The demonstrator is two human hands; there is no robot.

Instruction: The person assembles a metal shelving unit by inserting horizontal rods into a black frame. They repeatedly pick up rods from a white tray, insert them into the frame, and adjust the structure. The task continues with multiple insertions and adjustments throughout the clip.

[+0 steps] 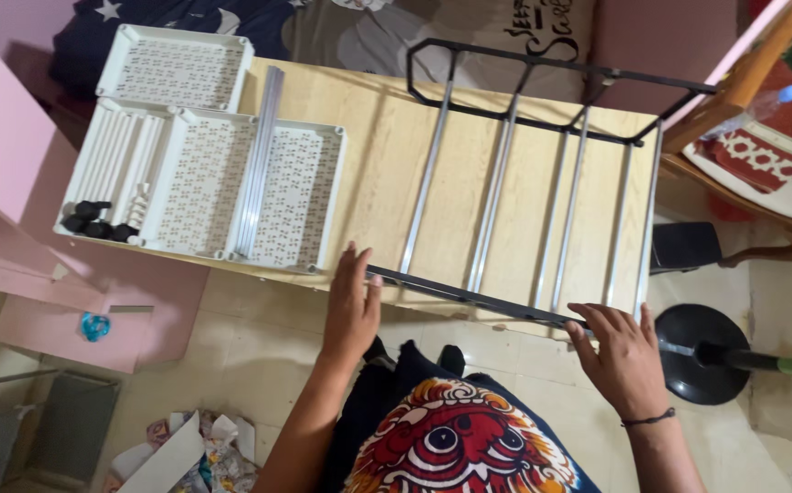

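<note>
- Head view: metal rack frame (542,173) lies flat on a wooden board (377,173), filling the board's 3 o'clock half. Black end bars, silver rods running 12 to 6.
- Left hand (352,306): flat, fingers together and extended toward 12, palm down at the board's near edge. Fingertips touch the near black bar's left end. Not gripping anything.
- Right hand (622,358): fingers spread wide, tips on the near black bar at its right end. Loose contact, no closed grip visible.
- Frame sits at 12 o'clock from both hands; near bar spans between them.
- White perforated trays (231,183) at 9 o'clock of the frame, well apart from the left hand. One more tray at 11 o'clock behind them.
- Bundle of silver rods (259,164) lies across the trays.
- Small black caps (94,221) in the leftmost tray's near corner.
- Black round stand base (702,351) on the floor, just at 3 o'clock of the right hand.
</note>
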